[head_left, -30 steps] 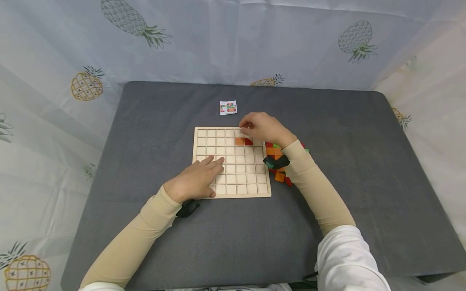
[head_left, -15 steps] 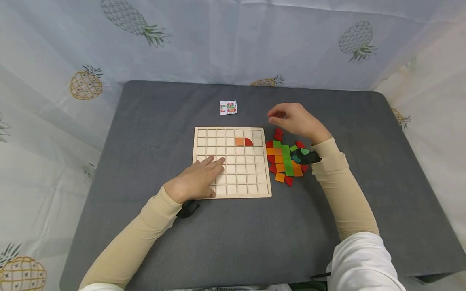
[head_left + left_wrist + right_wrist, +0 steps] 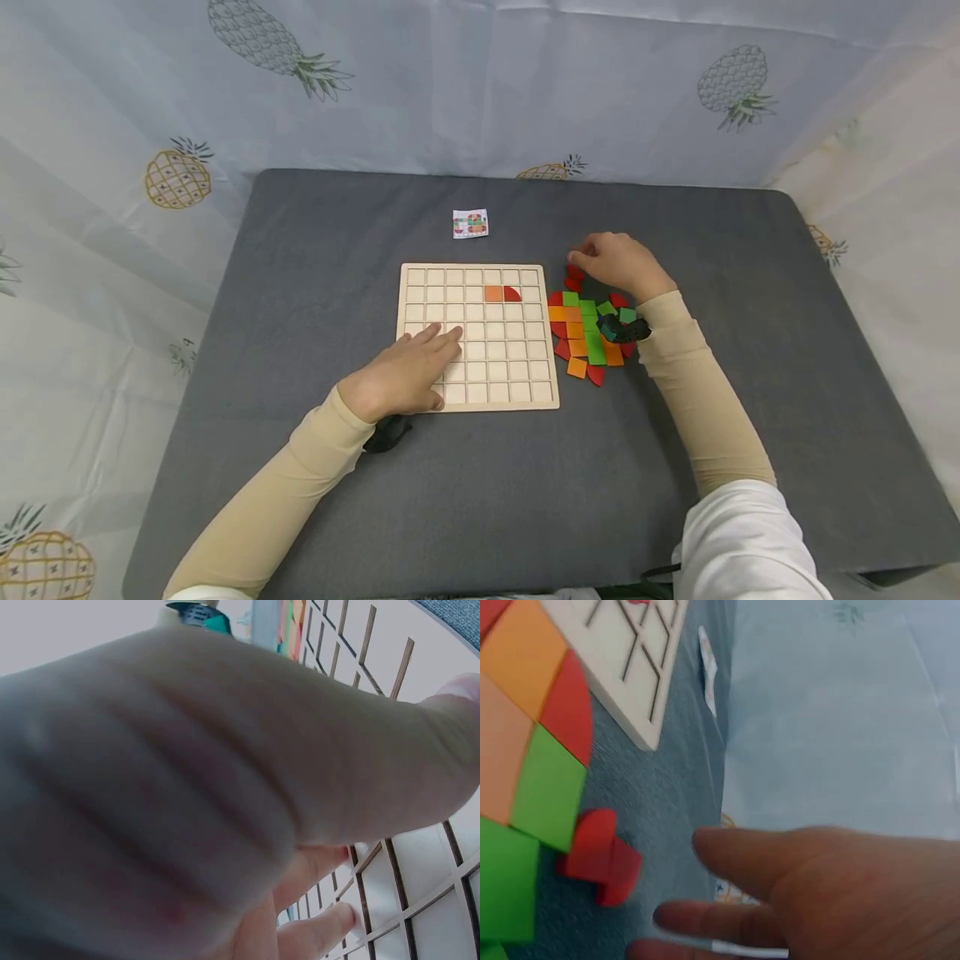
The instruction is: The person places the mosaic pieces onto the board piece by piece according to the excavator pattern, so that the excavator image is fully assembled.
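Observation:
My left hand rests with spread fingers on the lower left of a pale wooden grid board. In the left wrist view the fingertips touch the board's cells. One orange square tile and one red quarter-round tile sit side by side in the grid's upper right. My right hand hovers beyond the board's right corner, by small red pieces. The right wrist view has thumb and fingers apart, with a gap between them and the red pieces; nothing shows between them.
Several green, orange and red tiles lie in a cluster against the board's right side. A small printed pattern card lies behind the board on the grey table. A pineapple-print curtain hangs behind the table.
My right hand has left the board's upper right and moved right, then come down towards the red pieces. The left hand stays in place.

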`<state>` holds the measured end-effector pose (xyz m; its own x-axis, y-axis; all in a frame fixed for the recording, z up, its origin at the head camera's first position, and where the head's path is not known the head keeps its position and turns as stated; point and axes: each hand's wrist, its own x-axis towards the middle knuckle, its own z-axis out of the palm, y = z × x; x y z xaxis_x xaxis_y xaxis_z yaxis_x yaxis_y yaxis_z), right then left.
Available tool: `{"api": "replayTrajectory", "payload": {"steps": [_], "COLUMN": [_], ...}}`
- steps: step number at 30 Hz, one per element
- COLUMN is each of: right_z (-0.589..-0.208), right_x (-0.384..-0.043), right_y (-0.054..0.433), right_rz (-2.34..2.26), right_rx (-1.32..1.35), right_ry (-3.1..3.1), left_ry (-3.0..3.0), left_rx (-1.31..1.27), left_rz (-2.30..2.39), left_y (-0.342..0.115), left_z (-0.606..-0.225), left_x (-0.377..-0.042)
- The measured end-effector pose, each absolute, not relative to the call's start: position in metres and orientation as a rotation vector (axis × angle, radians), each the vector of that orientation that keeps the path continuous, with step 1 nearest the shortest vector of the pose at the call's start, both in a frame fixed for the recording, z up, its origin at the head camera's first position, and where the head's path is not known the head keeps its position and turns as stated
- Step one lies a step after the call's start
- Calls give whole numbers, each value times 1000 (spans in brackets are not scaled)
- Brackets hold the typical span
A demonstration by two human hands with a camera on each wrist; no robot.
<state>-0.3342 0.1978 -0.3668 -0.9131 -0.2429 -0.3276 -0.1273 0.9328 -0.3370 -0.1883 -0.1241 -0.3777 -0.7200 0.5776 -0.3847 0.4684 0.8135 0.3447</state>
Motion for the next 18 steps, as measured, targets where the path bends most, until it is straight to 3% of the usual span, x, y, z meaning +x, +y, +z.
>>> {"api": "replayTrajectory", "payload": {"steps": [8, 18], "right_z": [-377, -385], "right_x": [-330, -333], "right_y": [185, 179], "right_rz": [-335, -500], "right_rx": [-200, -311], "right_ry": [2730, 2740], "left_ry": [2519, 2507], "left_rx": [767, 746], "left_rz": [309, 304], "left_y": [-123, -122], "left_z": [-377, -374], "left_x": [-188, -187]}}
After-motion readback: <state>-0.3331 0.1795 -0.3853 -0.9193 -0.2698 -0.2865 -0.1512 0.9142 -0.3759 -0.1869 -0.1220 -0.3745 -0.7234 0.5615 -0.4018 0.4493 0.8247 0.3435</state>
